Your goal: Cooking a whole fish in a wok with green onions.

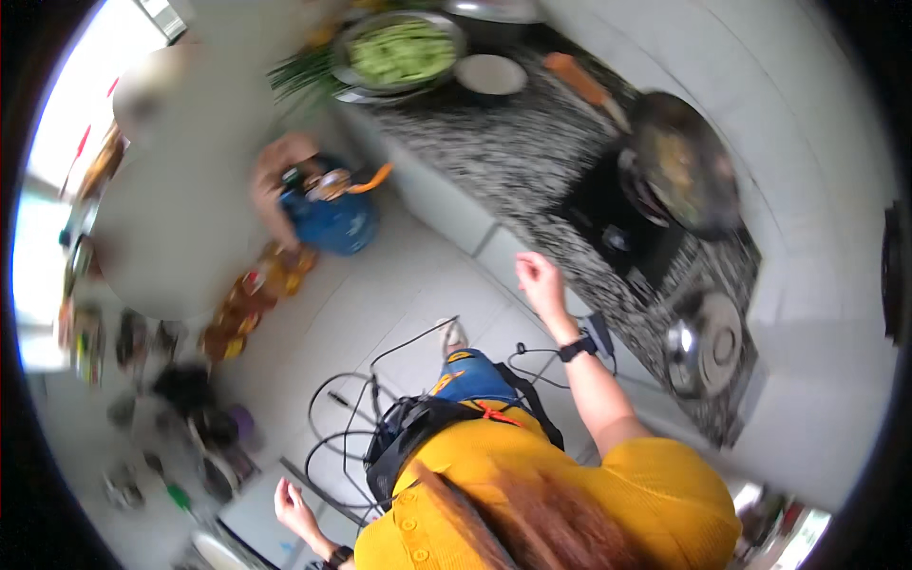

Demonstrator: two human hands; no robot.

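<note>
My right hand point(540, 283), with a black band on its wrist, is raised beside the front edge of the granite counter point(456, 149); its fingers are loosely curled and nothing shows in them. Low at the left, my left hand point(293, 507) hangs over the floor, fingers partly bent, holding nothing visible. On the counter, a pan point(684, 167) with some food in it stands over a black cooktop point(616, 228). A spatula or similar tool with an orange handle point(578, 80) lies beside the pan. A bowl of cut green vegetables point(402, 53) is at the far end.
A metal lid point(705, 345) rests on the near counter end. Blue bin or container point(331, 217), oil bottles point(235, 313) and pots point(214, 427) line the left side. Black cables point(345, 431) loop beside my waist. A white round dish or lid point(491, 75) is near the bowl.
</note>
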